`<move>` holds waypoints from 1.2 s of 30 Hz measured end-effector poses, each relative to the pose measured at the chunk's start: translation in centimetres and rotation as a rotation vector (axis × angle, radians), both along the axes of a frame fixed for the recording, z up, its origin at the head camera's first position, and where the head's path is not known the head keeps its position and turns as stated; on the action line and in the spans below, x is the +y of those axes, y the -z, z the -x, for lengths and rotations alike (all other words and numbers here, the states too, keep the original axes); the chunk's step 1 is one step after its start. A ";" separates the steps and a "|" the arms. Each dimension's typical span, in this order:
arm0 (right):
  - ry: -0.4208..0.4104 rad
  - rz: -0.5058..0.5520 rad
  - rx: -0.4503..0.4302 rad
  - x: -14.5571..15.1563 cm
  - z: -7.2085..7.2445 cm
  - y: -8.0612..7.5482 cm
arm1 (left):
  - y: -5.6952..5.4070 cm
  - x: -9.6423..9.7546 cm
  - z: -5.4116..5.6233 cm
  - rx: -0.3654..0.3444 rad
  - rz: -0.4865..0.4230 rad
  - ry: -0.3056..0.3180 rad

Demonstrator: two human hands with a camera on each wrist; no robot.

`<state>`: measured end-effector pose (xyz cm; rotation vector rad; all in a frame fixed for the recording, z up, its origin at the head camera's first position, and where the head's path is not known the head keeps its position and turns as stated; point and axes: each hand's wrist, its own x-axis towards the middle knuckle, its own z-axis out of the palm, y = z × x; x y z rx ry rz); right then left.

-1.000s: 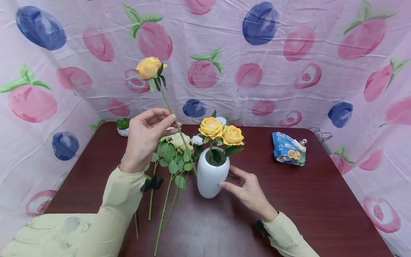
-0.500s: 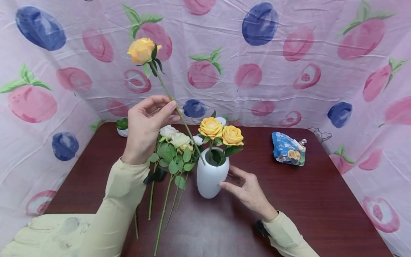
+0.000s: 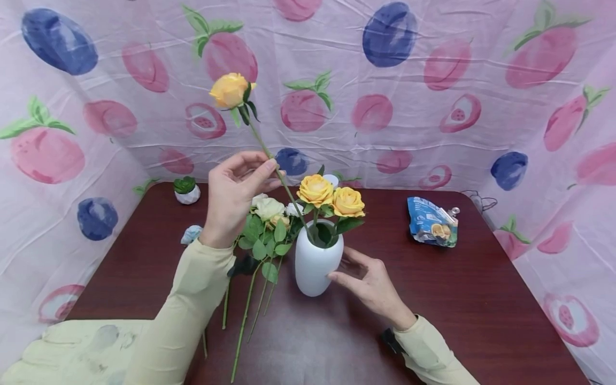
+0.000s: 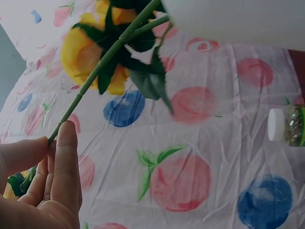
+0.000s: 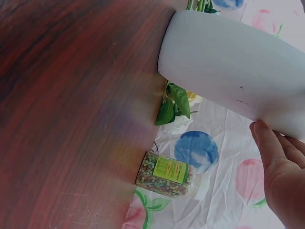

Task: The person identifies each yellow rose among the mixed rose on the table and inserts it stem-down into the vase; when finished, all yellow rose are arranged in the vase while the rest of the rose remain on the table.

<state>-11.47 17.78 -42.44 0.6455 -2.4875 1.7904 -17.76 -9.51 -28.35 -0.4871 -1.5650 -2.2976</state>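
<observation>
My left hand [image 3: 238, 195] pinches a long-stemmed yellow rose [image 3: 230, 91] between thumb and fingers. Its bloom leans up and left, and the lower end of the green stem [image 4: 90, 78] enters the mouth of a white vase [image 3: 315, 272] at the left rim. Two more yellow roses [image 3: 315, 191] stand in the vase, which is upright on the table. From the right side my right hand [image 3: 377, 289] holds the vase, thumb in front and fingers partly hidden behind it. Those fingertips [image 5: 259, 128] touch the vase wall in the right wrist view.
Cream and white roses [image 3: 269, 208] with long stems lie left of the vase. A blue flower [image 3: 191, 234] and potted succulent [image 3: 187, 192] are further left. Behind the vase stands a jar of coloured beads [image 5: 164, 174]. A blue pouch [image 3: 432, 222] with a clip sits right.
My left hand rose with the yellow rose, then moved right and slightly down, bringing the stem end from beside the vase into its mouth. The right hand and vase stayed still.
</observation>
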 end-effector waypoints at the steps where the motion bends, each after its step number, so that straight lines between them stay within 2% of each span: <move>1: 0.000 0.001 -0.001 0.0 0.0 0.0 | 0.3 0.2 0.0 -0.007 0.007 0.004; 10: 0.000 0.008 -0.011 0.0 -0.1 0.0 | 2.6 1.4 -0.8 -0.095 0.103 0.061; 19: 0.008 0.010 -0.024 -0.1 0.0 -0.1 | 4.2 1.9 -1.3 -0.094 0.215 0.093; 22: 0.006 0.011 -0.030 -0.1 0.0 -0.2 | 4.7 2.1 -1.5 -0.104 0.264 0.091; 28: 0.003 0.007 -0.026 -0.1 0.0 -0.2 | 5.9 2.7 -1.8 -0.139 0.348 0.125; 33: 0.000 0.006 -0.028 -0.1 0.1 -0.2 | 6.8 2.9 -2.3 -0.165 0.355 0.115; 36: 0.002 0.003 -0.030 -0.1 0.1 -0.3 | 7.1 3.0 -2.5 -0.163 0.323 0.101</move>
